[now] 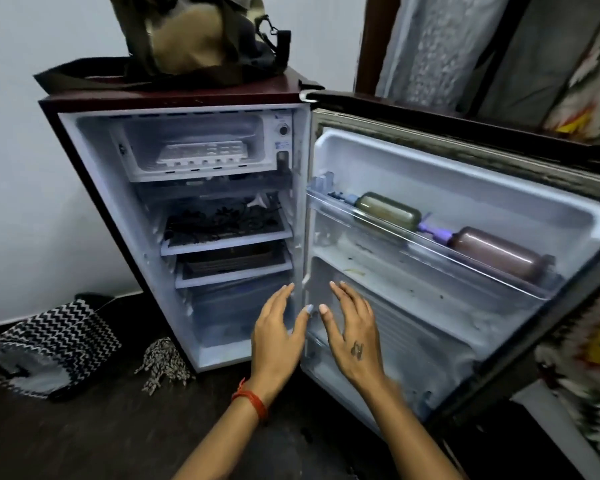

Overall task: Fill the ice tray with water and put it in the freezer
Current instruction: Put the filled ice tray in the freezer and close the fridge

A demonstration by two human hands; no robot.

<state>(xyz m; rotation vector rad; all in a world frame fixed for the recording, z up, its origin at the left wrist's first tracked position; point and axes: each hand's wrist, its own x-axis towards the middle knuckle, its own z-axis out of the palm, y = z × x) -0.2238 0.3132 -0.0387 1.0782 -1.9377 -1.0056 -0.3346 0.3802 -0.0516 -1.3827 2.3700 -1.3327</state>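
Observation:
A white ice tray (203,154) lies flat inside the freezer compartment (146,168) at the top of a small maroon fridge (174,98). The freezer's flap is open and the fridge door (465,216) stands wide to the right. Whether the tray holds water cannot be told. My left hand (278,337) and my right hand (352,336) hover side by side, fingers spread, in front of the lower fridge near the door hinge. Both hands are empty and well below the tray.
A brown bag (201,36) sits on top of the fridge. Two bottles (388,209) (496,252) lie in the door's upper rack. Dark items fill the inner shelves (222,220). A zigzag-patterned cloth (49,344) lies on the dark floor at left.

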